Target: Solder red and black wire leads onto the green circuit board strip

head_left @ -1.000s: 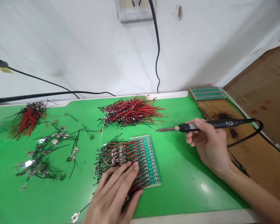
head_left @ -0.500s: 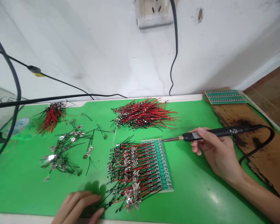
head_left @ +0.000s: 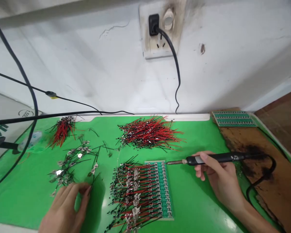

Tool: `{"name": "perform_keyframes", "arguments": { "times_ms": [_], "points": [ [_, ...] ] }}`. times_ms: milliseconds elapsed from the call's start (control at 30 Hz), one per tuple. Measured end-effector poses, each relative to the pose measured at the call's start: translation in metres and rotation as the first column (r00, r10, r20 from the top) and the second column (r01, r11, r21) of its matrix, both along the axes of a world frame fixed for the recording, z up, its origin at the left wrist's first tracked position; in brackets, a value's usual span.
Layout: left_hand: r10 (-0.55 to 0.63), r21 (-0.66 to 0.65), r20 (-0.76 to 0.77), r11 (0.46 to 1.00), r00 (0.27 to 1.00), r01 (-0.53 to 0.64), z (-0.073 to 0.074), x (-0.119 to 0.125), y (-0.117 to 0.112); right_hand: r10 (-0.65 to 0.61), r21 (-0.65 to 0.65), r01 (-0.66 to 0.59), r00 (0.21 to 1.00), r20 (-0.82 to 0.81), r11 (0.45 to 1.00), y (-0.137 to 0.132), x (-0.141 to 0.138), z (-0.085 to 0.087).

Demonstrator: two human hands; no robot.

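Right hand (head_left: 220,181) closes around a slim black soldering iron (head_left: 223,158), its tip just beside a green circuit board (head_left: 163,191) lined with red-and-black wires (head_left: 133,191) on a green surface (head_left: 196,207); the left hand's fingers (head_left: 83,191) draw narrow, perhaps pinching a thin black wire (head_left: 95,182).

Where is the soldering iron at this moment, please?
In the head view, the soldering iron is on the right side, held in the right hand. Its tip points left and ends close to the top right corner of the green circuit board.

I can't read the tiny joints (head_left: 169,207) on the board (head_left: 163,184). The bottom edge of my view cuts off the wire tips (head_left: 122,226) and left hand (head_left: 61,213).
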State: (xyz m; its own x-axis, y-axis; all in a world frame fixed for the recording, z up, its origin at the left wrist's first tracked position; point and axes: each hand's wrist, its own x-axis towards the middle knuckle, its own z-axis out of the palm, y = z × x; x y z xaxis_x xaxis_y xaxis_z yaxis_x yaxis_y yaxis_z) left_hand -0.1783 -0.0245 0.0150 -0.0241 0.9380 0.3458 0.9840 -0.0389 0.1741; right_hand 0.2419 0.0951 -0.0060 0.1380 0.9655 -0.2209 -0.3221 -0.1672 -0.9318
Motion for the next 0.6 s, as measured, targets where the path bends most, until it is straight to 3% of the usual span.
{"name": "perform_keyframes", "arguments": {
  "times_ms": [167, 267, 467, 600],
  "points": [
    [0.146, 0.071, 0.062, 0.986, 0.987, -0.151, 0.02, 0.053, 0.04, 0.052, 0.013, -0.052, 0.999, 0.012, 0.999, 0.002, 0.003, -0.005],
    [0.146, 0.031, 0.126, 0.988, 0.981, -0.151, 0.026, 0.075, 0.068, 0.06, 0.014, -0.06, 0.998, 0.015, 0.998, 0.004, 0.003, -0.007],
    [0.126, -0.086, 0.235, 0.99, 0.964, -0.108, 0.03, 0.092, 0.125, 0.038, 0.042, -0.038, 0.999, 0.001, 0.998, 0.004, -0.003, -0.007],
    [0.137, -0.154, 0.273, 0.983, 0.952, -0.097, 0.033, 0.095, 0.137, 0.042, 0.055, -0.042, 0.999, -0.003, 0.998, 0.005, -0.004, -0.005]
  ]
}}
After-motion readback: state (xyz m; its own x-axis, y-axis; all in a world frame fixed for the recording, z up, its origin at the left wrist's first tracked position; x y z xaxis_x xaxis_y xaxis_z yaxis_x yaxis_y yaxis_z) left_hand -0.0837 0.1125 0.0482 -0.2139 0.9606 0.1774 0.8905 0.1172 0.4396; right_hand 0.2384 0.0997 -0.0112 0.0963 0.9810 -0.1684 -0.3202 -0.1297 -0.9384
